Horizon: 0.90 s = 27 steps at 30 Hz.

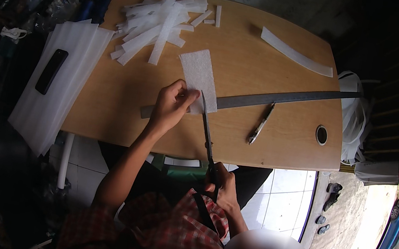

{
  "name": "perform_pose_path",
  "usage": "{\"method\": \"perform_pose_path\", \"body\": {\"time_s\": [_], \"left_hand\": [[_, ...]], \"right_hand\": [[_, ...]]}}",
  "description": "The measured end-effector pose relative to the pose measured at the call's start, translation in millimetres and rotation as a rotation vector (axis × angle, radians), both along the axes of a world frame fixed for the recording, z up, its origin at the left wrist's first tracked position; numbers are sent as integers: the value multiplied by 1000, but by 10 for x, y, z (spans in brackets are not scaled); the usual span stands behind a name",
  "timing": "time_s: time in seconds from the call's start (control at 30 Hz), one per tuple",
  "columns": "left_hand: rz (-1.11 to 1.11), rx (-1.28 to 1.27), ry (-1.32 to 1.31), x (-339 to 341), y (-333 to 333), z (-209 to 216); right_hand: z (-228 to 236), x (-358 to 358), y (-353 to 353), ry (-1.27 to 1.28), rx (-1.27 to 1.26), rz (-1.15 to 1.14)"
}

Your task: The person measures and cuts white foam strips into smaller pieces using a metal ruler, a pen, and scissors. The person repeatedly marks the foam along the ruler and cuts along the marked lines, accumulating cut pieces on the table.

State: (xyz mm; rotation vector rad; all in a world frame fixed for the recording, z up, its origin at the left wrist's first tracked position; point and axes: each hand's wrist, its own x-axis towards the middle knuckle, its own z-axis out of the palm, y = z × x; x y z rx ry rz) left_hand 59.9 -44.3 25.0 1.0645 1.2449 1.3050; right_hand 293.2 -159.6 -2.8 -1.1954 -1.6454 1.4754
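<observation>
Pinching a white foam piece (200,73) near the centre of the frame, the left hand (170,104) has its fingers closed on the lower left part (a grey ruler (253,100) lies partly beneath). Below, the right hand (225,185) grips dark scissors (208,139) in its fingers.

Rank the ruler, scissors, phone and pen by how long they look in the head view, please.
1. Ruler, though partly covered
2. Scissors, their handles partly hidden by the right hand
3. Phone and pen: too alike to rank
</observation>
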Motion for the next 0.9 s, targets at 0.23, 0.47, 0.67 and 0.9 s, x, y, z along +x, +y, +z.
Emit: {"method": "perform_pose_path", "body": {"time_s": [0.23,0.47,0.67,0.9], "left_hand": [[-11,16,16,6,3,17],[-58,0,61,47,-40,85],[-92,-20,76,40,-45,137],[-214,-83,18,54,-93,208]], "right_hand": [[-54,0,-78,-12,25,-73],[-97,-19,-118,18,65,-114],[-52,-9,-123,-31,79,-141],[24,30,-78,10,70,-138]]}}
